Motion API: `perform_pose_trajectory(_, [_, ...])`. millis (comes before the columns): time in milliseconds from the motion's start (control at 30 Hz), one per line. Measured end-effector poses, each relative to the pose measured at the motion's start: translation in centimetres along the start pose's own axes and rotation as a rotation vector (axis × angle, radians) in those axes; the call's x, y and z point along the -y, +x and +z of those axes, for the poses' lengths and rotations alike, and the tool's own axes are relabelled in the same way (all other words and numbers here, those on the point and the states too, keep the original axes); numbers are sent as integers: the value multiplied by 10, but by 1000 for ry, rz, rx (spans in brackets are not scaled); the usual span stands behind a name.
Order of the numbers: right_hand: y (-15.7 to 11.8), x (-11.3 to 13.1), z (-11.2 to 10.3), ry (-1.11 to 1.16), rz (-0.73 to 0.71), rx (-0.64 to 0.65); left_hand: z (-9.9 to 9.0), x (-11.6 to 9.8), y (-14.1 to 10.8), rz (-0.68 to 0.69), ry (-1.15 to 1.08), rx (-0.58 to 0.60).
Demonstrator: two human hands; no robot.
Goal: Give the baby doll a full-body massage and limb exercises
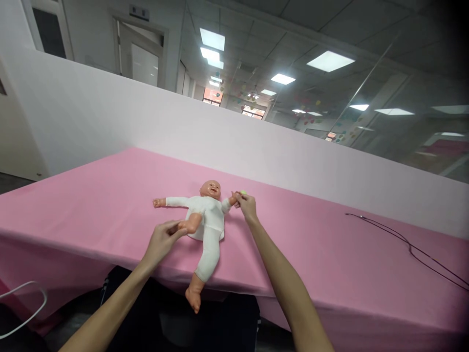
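The soft baby doll with white cloth body and tan plastic limbs (pixel 210 212) lies face-up on the pink-draped counter (pixel 293 244); the left hand's (pixel 164 238) fingers grasp its foot, apparently holding the knee bent; the right hand's (pixel 248 206) pinch its hand, seemingly steadying that arm.

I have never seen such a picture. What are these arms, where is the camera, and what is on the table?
These are a person's own bare arms, no machine. The only camera sits on that person's head, looking forward and down. A baby doll lies on its back on the pink cloth, one foot past the edge. The left hand holds the foot of its bent leg; the right hand holds one of the doll's hands. A dark cable lies farther right.
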State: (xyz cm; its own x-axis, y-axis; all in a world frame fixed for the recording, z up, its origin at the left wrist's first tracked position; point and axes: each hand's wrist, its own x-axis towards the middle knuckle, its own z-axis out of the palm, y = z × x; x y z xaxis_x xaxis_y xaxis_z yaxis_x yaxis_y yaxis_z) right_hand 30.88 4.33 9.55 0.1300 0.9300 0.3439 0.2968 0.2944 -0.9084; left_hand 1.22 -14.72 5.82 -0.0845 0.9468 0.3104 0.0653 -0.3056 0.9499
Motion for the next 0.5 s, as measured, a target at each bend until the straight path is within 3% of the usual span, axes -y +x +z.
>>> perform_pose_trajectory(133, [14,-29,-34,15,258,-277,-23,17,-73,-50,91,27])
perform_pose_trajectory(267, [-6,-61,-41,17,373,-348,-29,44,-115,-148,65,50])
perform_pose_trajectory(367, [-5,-59,-42,52,376,-341,-30,41,-108,-156,57,62])
perform_pose_trajectory(500, [13,-21,-35,154,262,-252,-28,7,-61,-60,79,50])
